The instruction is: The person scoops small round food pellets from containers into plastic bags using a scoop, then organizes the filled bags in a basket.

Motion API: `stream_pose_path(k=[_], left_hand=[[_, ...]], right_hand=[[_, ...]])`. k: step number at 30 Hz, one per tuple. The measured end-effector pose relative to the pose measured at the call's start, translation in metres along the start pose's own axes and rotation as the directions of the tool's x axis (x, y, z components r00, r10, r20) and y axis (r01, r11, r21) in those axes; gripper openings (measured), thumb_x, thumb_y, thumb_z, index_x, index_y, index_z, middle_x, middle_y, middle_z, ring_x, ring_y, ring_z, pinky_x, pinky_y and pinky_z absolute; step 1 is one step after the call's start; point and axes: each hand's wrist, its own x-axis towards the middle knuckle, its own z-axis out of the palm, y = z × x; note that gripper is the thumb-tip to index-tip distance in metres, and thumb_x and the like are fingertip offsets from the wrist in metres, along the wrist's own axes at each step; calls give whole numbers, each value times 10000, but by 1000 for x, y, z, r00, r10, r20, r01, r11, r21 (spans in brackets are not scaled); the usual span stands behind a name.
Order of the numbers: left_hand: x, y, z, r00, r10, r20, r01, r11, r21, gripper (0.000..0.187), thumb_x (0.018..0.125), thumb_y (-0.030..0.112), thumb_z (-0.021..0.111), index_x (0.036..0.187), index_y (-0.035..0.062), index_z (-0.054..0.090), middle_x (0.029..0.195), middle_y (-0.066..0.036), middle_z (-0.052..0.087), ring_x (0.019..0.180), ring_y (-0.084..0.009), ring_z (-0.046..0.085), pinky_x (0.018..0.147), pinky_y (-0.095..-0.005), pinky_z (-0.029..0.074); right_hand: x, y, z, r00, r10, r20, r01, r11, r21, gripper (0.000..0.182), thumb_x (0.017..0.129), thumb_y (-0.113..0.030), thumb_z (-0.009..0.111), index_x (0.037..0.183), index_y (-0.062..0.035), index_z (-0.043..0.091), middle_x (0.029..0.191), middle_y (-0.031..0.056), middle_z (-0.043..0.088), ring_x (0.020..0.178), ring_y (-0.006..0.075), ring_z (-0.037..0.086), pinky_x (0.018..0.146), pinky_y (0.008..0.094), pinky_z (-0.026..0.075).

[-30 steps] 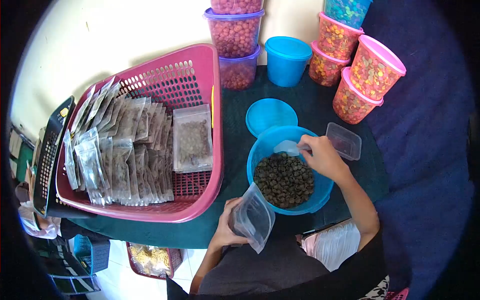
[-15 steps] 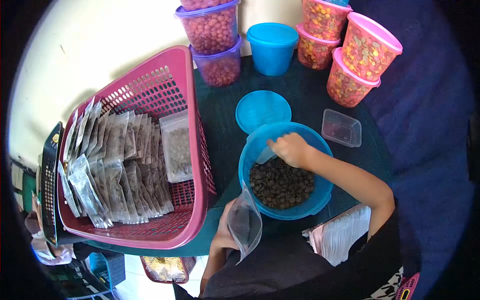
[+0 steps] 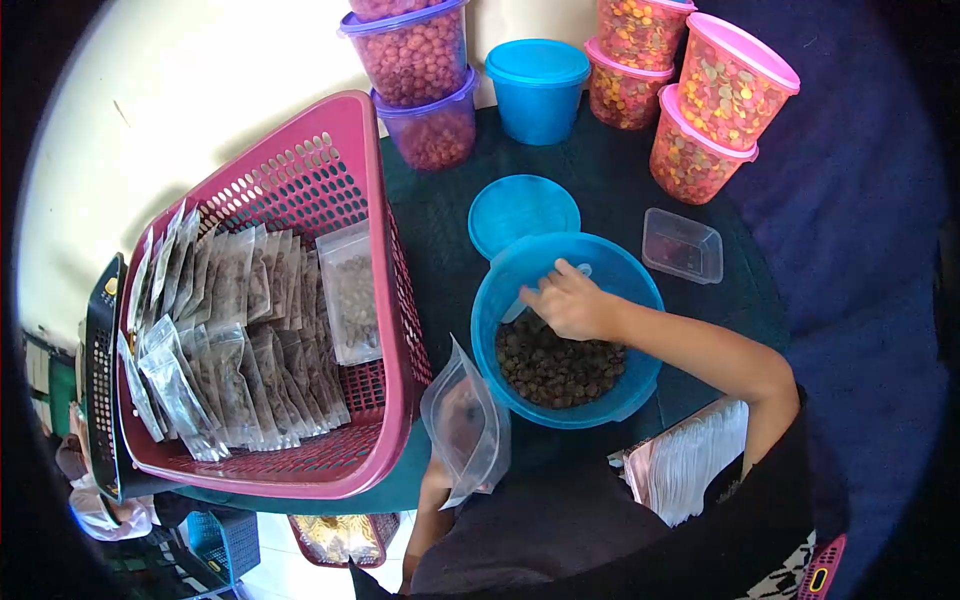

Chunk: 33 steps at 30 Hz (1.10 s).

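grips a translucent plastic scoop [image 3: 514, 309] with the curled fingers [image 3: 548, 292] of the right hand [image 3: 572, 305], among dark brown pieces [image 3: 560, 372] in a round blue plastic tub [image 3: 643, 292] near the desk's [image 3: 620, 205] front edge; holds a gaping clear plastic pouch [image 3: 474, 437] beside it, left hand [image 3: 437, 477] closed on it, partly hidden.

A dark top [image 3: 530, 540] is worn, its black right sleeve [image 3: 775, 490] elbow-length.

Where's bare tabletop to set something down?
Tablecloth between the round blue lid, the clear tray and the pink-lidded tubs. Another patch lies between the magenta basket, the lid and the purple-lidded tubs. Crowded: the open blue tub, with the right hand over it and the clear pouch beside it.
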Motion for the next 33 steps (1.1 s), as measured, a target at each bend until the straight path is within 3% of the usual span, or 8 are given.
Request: stream_pose_path(k=[2, 4, 7, 16, 18, 23, 26, 33], left_hand=[[30, 5, 3, 1000, 13, 5, -13, 1000, 1, 1130, 333, 339, 820, 1236, -11, 239, 1219, -121, 334, 1140, -234, 315, 966, -360, 193], [35, 7, 2, 1000, 30, 9, -30, 1000, 1, 1134, 331, 345, 820, 1237, -11, 238, 1220, -121, 333, 1142, -234, 312, 967, -360, 191], [19, 2, 3, 998, 60, 13, -60, 998, 2, 1140, 330, 353, 820, 1238, -12, 236, 1223, -121, 330, 1145, -235, 308, 967, -361, 189], [40, 29, 23, 996, 82, 28, -85, 991, 99, 1163, 351, 351, 813, 1264, -8, 188, 1268, -125, 268, 1182, -235, 253, 974, -357, 170], [41, 31, 24, 998, 33, 61, -30, 999, -37, 1152, 364, 335, 813, 1267, -3, 184, 1259, -127, 278, 1180, -231, 255, 971, -353, 177], [33, 11, 12, 970, 0, 243, -9, 999, 37, 1093, 390, 342, 807, 1250, -6, 228, 1213, -119, 344, 1136, -226, 326, 956, -342, 219], [29, 12, 18, 987, 24, 160, -29, 999, 29, 1080, 397, 352, 806, 1243, -13, 243, 1207, -116, 354, 1130, -216, 337, 954, -337, 228], [26, 13, 31, 982, 16, 187, -11, 1000, -27, 1052, 420, 360, 792, 1235, -27, 251, 1200, -116, 369, 1107, -200, 370, 946, -323, 247]], right_hand=[[0, -1, -1, 998, -38, -59, 40, 998, 38, 393, 671, -111, 477, 1049, 0, 464, 728, 152, 563, 721, 290, 557, 721, 415, 347], [4, -3, -23, 949, 37, 314, -96, 980, 175, 423, 667, -100, 466, 1076, 5, 451, 754, 154, 564, 769, 286, 551, 774, 440, 320], [6, -4, -36, 854, 95, 511, -213, 961, 177, 433, 663, -85, 461, 1092, -24, 452, 765, 133, 571, 799, 274, 547, 798, 436, 300], [-17, -16, -17, 997, -49, -66, 51, 998, 43, 342, 724, -53, 414, 1042, -102, 534, 692, 58, 551, 700, 206, 520, 707, 351, 302], [-16, -18, -28, 997, 24, 68, -30, 996, 89, 329, 730, -74, 425, 1039, -95, 535, 692, 62, 552, 704, 206, 516, 710, 342, 295], [-13, -21, -25, 1000, 15, 15, -17, 994, 108, 352, 728, -61, 421, 1058, -116, 532, 724, 89, 559, 748, 219, 520, 731, 348, 291], [-11, -25, -29, 999, -6, 50, -1, 992, 127, 374, 716, -42, 425, 1066, -120, 529, 746, 101, 565, 758, 232, 522, 751, 358, 294], [-13, -22, -53, 903, -28, 429, -66, 977, 202, 441, 665, -91, 497, 1099, -167, 508, 831, 109, 576, 826, 258, 516, 778, 373, 297]])
